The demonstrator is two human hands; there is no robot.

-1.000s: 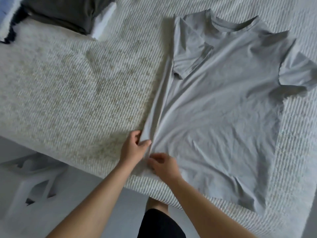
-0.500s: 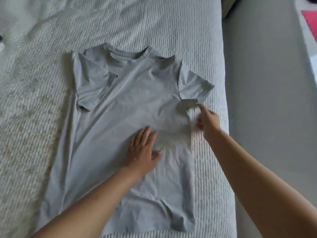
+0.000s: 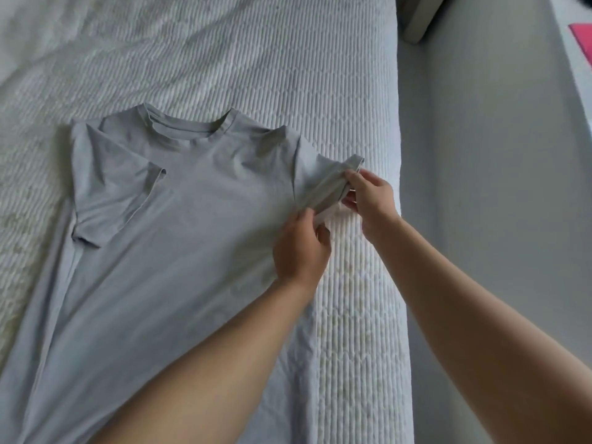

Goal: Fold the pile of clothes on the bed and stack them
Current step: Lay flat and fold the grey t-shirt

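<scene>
A grey T-shirt [image 3: 179,251] is spread flat on the ribbed white bedcover [image 3: 288,68], collar towards the far side and hem towards the person, so that its long axis runs away from the viewer. The sleeve on the person's left [image 3: 109,193] is already turned in across the chest, and the side below it is laid inward as a long straight fold. The sleeve on the person's right [image 3: 323,177] is not yet folded, and it is this that the coming move is judged to turn on: it lies at the shirt's outer edge, near the side of the bed, and must be carried inward, across the long axis, towards the collar line. The sleeve's hem is pinched at its outer end by the right hand [image 3: 368,197], thumb and fingertips closed on the fabric, and is lifted slightly off the cover. The inner end, by the armpit, is gripped by the left hand [image 3: 301,248], fingers curled round the cloth; how much fabric is gathered under that palm cannot be made out, since the back of the hand hides it. Both hands are set close together at the same sleeve, the right being the farther out. Bare floor [image 3: 480,155] is seen beyond the bed's edge, and a pink object [image 3: 581,40] at the frame's corner
</scene>
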